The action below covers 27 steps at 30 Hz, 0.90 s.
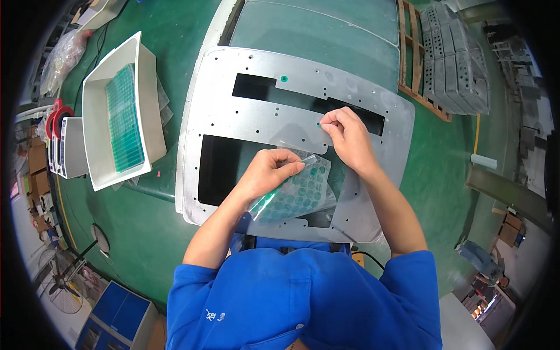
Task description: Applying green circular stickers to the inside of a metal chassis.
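Observation:
A large grey metal panel with rectangular cutouts and small holes lies flat in front of me. My left hand is closed on the edge of a clear sheet of round green stickers, which hangs over the panel's near part. My right hand pinches with thumb and forefinger just above the panel, between the cutouts. A small green dot shows at its fingertips; whether it is held or lies on the panel I cannot tell. Another green round sticker sits flat near the far left cutout.
To the left stands a white bin holding green sticker sheets. Beside it are a white file box and red-handled scissors. Stacked grey metal parts stand on the right by a wooden pallet. A fan is at lower left.

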Each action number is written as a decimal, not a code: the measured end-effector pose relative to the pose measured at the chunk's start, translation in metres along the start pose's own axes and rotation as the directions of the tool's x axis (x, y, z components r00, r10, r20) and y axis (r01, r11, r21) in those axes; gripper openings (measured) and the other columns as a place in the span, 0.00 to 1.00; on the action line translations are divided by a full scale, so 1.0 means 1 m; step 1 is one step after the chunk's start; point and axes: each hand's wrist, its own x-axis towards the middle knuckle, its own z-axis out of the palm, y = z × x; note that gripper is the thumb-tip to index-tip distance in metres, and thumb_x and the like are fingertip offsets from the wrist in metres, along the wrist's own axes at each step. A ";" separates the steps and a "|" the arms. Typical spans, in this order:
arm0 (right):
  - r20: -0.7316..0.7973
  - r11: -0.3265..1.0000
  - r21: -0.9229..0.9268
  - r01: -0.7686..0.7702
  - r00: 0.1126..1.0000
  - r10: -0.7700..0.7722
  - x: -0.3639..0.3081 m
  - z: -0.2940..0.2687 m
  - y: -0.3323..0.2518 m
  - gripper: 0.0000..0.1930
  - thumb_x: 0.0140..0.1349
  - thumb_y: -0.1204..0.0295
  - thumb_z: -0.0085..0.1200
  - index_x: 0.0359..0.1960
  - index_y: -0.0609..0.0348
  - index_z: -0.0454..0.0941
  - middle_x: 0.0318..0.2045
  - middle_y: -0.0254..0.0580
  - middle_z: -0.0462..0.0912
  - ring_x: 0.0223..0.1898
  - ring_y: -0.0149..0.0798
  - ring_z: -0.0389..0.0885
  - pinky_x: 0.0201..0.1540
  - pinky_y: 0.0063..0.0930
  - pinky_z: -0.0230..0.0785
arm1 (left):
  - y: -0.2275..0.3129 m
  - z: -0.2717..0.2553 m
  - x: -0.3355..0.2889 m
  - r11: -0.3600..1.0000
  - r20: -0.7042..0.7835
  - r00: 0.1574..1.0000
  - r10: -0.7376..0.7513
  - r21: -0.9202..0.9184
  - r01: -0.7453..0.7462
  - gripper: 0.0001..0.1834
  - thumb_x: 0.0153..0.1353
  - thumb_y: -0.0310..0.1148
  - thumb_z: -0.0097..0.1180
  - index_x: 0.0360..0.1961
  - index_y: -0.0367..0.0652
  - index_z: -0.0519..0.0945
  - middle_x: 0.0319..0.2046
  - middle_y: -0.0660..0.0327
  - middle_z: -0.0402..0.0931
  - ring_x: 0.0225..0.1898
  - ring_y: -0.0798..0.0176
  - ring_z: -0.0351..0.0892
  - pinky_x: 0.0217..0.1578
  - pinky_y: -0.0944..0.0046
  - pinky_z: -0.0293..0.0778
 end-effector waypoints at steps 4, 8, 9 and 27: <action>0.031 0.993 -0.079 -0.084 0.996 0.087 0.003 0.002 -0.002 0.01 0.51 0.73 0.52 0.26 0.54 0.74 0.28 0.33 0.74 0.34 0.38 0.72 0.36 0.31 0.65 | -0.003 0.001 0.000 1.000 0.004 1.000 0.016 -0.022 -0.016 0.09 0.52 0.32 0.58 0.30 0.35 0.79 0.24 0.64 0.76 0.28 0.74 0.72 0.31 0.73 0.68; 0.025 0.989 -0.109 -0.095 0.995 0.099 0.005 0.004 -0.002 0.01 0.51 0.72 0.52 0.26 0.54 0.74 0.28 0.33 0.74 0.34 0.39 0.72 0.36 0.32 0.65 | -0.003 0.001 0.000 0.999 0.002 1.000 0.021 -0.030 -0.021 0.10 0.52 0.32 0.59 0.30 0.35 0.79 0.24 0.64 0.77 0.28 0.74 0.72 0.31 0.73 0.68; 0.026 0.988 -0.115 -0.102 0.994 0.106 0.005 0.004 -0.003 0.02 0.51 0.72 0.52 0.26 0.53 0.74 0.27 0.33 0.74 0.34 0.39 0.73 0.36 0.32 0.65 | -0.003 0.001 0.000 0.999 0.001 1.000 0.025 -0.031 -0.025 0.10 0.52 0.32 0.59 0.30 0.35 0.79 0.24 0.64 0.77 0.28 0.74 0.72 0.32 0.73 0.68; 0.056 0.983 -0.050 -0.175 0.982 0.178 0.013 -0.004 -0.004 0.07 0.45 0.72 0.59 0.25 0.56 0.74 0.18 0.31 0.70 0.21 0.29 0.67 0.25 0.23 0.61 | 0.001 0.001 -0.006 0.999 -0.038 0.999 0.037 -0.024 -0.038 0.09 0.52 0.31 0.58 0.30 0.36 0.79 0.24 0.65 0.76 0.27 0.75 0.71 0.31 0.74 0.67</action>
